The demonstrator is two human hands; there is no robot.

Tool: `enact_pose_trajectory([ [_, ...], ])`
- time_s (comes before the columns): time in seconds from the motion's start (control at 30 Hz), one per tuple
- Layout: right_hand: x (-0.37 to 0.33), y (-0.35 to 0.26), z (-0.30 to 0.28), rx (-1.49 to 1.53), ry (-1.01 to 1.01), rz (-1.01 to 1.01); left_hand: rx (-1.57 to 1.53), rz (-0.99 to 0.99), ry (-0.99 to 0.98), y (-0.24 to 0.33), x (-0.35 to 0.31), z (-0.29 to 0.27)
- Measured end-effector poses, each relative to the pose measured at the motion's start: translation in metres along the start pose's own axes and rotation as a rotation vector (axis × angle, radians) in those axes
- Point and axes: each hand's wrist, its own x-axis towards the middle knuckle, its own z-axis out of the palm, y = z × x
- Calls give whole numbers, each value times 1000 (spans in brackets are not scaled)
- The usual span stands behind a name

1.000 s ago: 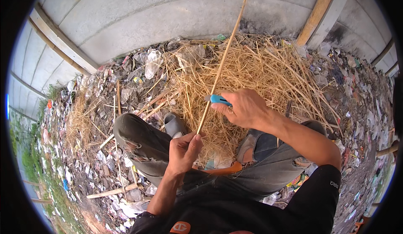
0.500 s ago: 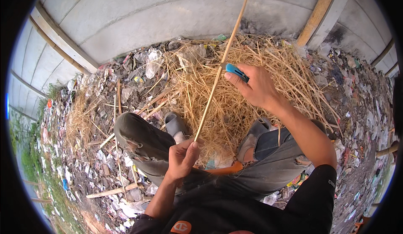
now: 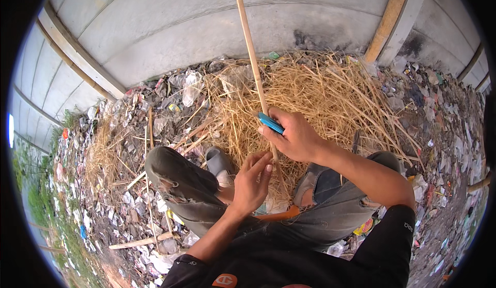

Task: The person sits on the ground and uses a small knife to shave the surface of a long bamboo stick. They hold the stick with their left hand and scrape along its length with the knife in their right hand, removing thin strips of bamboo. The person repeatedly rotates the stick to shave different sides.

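A long pale strip that looks like split bamboo (image 3: 249,40) rises from between my hands toward the wall, leaning slightly left at its far end. My right hand (image 3: 297,135) is closed around a blue-handled knife (image 3: 270,123), which lies against the strip; the blade is hidden from here. Just below and to the left is my left hand (image 3: 250,182), its fingers bent and its thumb apart from the index finger. The left fingertips are beside the strip's lower part, and whether they touch it is unclear. Below them the strip blends into the straw between my feet.
Dry straw-like shavings (image 3: 315,94) are heaped in front of my bent legs. A grey panel wall (image 3: 181,14) stands behind, with a wooden post (image 3: 390,19) at right. Plastic litter covers the ground. A cut stick (image 3: 139,241) lies by my left leg.
The knife hand has come down nearer to me. My left hand has moved up and right, loosening its pinch on the strip's near end. The strip's far end has swung left.
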Motion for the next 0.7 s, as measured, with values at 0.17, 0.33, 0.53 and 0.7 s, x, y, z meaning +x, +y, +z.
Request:
enact_pose_trajectory([
  [0.17, 4, -11, -36, -411, -117, -69, 375, 325, 376, 8, 20, -59],
  [0.33, 2, -7, -53, -604, -185, -215, 1010, 265, 249, 47, 44, -94],
  [0.53, 7, -11, -66, -670, -215, -270, 573, 90, -64, 3, 23, -93],
  [0.7, -3, -17, -46, -542, 240, -142, 240, -242, -76, 8, 23, -84],
])
